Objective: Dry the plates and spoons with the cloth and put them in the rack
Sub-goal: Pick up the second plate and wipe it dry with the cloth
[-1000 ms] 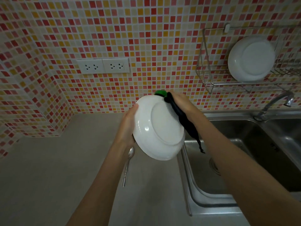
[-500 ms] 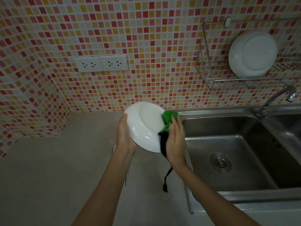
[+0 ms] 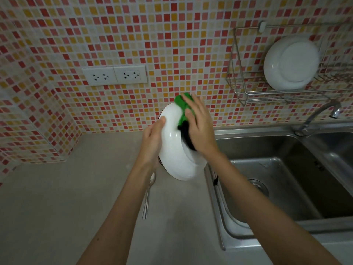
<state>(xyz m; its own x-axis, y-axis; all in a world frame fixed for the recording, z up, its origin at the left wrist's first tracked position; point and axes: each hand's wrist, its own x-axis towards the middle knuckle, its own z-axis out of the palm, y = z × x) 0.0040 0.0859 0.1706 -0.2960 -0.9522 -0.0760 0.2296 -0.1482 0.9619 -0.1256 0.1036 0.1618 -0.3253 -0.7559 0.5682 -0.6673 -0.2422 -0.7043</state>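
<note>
My left hand (image 3: 152, 142) grips the left rim of a white plate (image 3: 175, 155), held tilted on edge above the counter, its underside toward me. My right hand (image 3: 199, 127) presses a green and black cloth (image 3: 184, 109) flat against the plate's upper right side. A metal spoon (image 3: 148, 197) lies on the counter under my left forearm, partly hidden. On the wall at the upper right hangs a wire rack (image 3: 242, 92) with a second white plate (image 3: 291, 64) standing in it.
A grey counter (image 3: 57, 197) spreads to the left. A steel double sink (image 3: 277, 169) with a tap (image 3: 324, 113) lies to the right. Two wall sockets (image 3: 114, 75) sit on the mosaic tiles.
The cloth hand slid from the plate's top down its right side, then back up to the upper right. The plate has tilted more on edge and sits slightly higher.
</note>
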